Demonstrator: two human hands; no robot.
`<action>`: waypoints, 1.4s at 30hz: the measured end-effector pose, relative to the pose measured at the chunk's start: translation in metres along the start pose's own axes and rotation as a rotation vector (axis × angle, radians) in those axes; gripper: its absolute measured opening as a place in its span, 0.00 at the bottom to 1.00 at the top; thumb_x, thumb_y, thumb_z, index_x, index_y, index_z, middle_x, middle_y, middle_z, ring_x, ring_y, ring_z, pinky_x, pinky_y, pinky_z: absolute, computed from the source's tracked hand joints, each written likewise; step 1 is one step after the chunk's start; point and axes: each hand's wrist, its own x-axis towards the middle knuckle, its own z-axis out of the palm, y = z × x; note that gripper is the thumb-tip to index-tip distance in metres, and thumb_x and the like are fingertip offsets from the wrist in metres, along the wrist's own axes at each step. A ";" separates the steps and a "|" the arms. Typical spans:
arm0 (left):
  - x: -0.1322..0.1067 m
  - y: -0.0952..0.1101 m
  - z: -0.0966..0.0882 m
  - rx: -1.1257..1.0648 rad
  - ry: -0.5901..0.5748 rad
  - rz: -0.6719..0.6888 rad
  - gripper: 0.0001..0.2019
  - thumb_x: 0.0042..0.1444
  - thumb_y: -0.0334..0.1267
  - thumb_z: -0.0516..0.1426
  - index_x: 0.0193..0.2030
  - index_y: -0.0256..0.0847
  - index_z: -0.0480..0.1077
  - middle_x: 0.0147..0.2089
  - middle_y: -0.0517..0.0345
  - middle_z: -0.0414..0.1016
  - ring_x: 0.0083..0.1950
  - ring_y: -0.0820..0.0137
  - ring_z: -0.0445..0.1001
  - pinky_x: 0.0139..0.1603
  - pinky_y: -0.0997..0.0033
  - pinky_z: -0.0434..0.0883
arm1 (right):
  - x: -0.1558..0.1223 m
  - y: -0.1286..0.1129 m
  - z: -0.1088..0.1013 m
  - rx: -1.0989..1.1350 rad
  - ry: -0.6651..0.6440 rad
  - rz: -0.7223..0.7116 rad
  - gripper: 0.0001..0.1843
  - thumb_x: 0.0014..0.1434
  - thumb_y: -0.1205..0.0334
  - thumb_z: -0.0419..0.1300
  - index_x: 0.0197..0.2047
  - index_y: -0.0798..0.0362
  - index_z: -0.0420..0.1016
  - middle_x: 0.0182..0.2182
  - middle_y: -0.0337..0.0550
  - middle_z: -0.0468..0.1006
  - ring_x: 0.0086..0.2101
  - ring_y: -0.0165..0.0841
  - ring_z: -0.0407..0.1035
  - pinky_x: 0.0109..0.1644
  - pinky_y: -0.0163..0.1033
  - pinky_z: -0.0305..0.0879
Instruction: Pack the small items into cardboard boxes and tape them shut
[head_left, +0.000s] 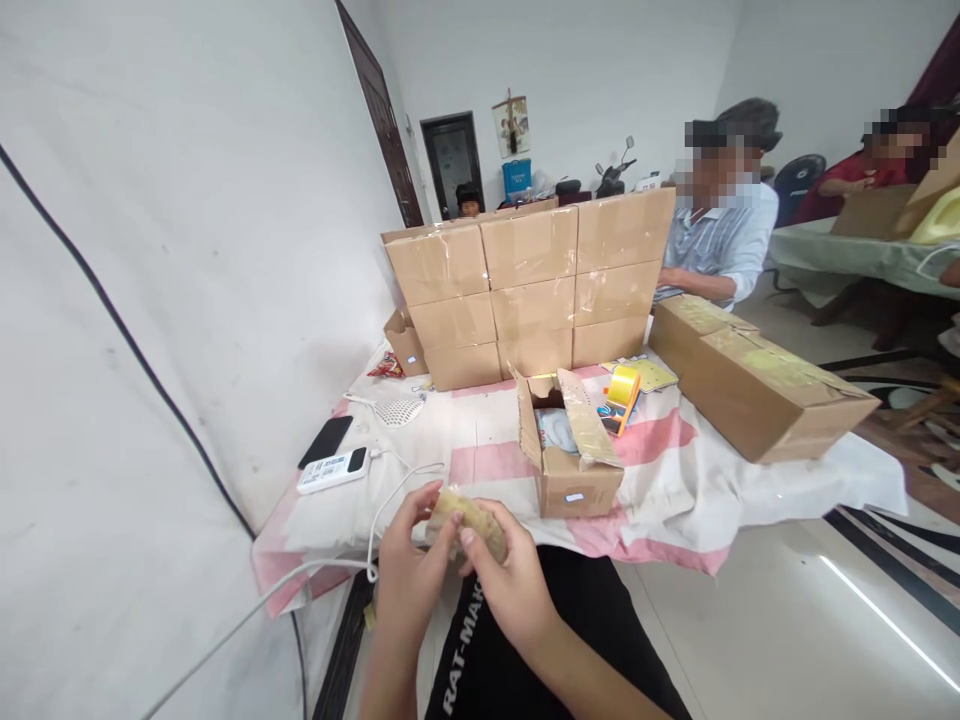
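Observation:
My left hand (pixel 409 570) and my right hand (pixel 514 585) are both closed round a small crumpled wad of yellowish tape or wrapping (pixel 469 518), held above my lap at the table's near edge. Just beyond it stands a small open cardboard box (pixel 574 470) with its flaps up and something pale inside. A yellow tape dispenser (pixel 622 392) lies behind that box.
A wall of stacked sealed cartons (pixel 525 290) fills the back of the pink-and-white covered table (pixel 675 480). A long carton (pixel 757 385) lies at the right. A power strip (pixel 332 470), phone (pixel 325 441) and white cable (pixel 375 520) lie left. People sit beyond.

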 end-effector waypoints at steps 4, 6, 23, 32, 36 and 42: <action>-0.011 0.012 0.011 0.163 0.124 0.290 0.05 0.63 0.36 0.59 0.35 0.43 0.73 0.35 0.59 0.75 0.39 0.67 0.74 0.42 0.66 0.70 | 0.002 0.005 0.004 0.037 0.040 -0.004 0.17 0.66 0.46 0.59 0.45 0.53 0.74 0.39 0.45 0.78 0.39 0.35 0.73 0.41 0.38 0.73; -0.015 0.017 0.017 0.240 0.121 0.357 0.10 0.64 0.34 0.56 0.30 0.43 0.71 0.31 0.59 0.73 0.36 0.67 0.71 0.39 0.65 0.68 | 0.003 0.010 0.005 0.059 0.051 -0.016 0.18 0.65 0.45 0.61 0.44 0.52 0.73 0.37 0.42 0.77 0.40 0.35 0.72 0.47 0.38 0.72; -0.018 -0.012 0.006 0.056 -0.124 -0.024 0.12 0.60 0.47 0.60 0.45 0.45 0.78 0.44 0.53 0.80 0.46 0.59 0.78 0.47 0.58 0.73 | 0.002 0.034 0.000 0.152 -0.036 0.006 0.25 0.65 0.36 0.57 0.53 0.46 0.62 0.62 0.54 0.73 0.60 0.40 0.70 0.68 0.52 0.61; 0.020 -0.020 0.015 -0.515 0.140 -0.407 0.15 0.46 0.47 0.69 0.28 0.40 0.72 0.26 0.62 0.73 0.29 0.73 0.69 0.32 0.73 0.66 | 0.013 0.079 -0.016 -0.093 0.104 -0.020 0.19 0.68 0.41 0.54 0.43 0.50 0.67 0.41 0.43 0.75 0.42 0.35 0.71 0.49 0.41 0.66; 0.110 -0.037 0.004 -0.595 0.386 -0.507 0.11 0.56 0.47 0.61 0.35 0.42 0.68 0.32 0.63 0.73 0.31 0.75 0.73 0.34 0.75 0.69 | 0.001 0.105 -0.015 -0.180 0.001 -0.029 0.18 0.71 0.45 0.51 0.42 0.51 0.68 0.35 0.40 0.71 0.35 0.34 0.68 0.42 0.39 0.64; 0.253 -0.097 -0.024 -0.309 0.520 -0.589 0.10 0.65 0.42 0.60 0.45 0.36 0.72 0.40 0.57 0.75 0.36 0.72 0.75 0.35 0.71 0.74 | -0.003 0.120 -0.017 -0.338 -0.155 -0.048 0.15 0.72 0.51 0.48 0.43 0.50 0.69 0.30 0.39 0.69 0.32 0.34 0.65 0.38 0.38 0.61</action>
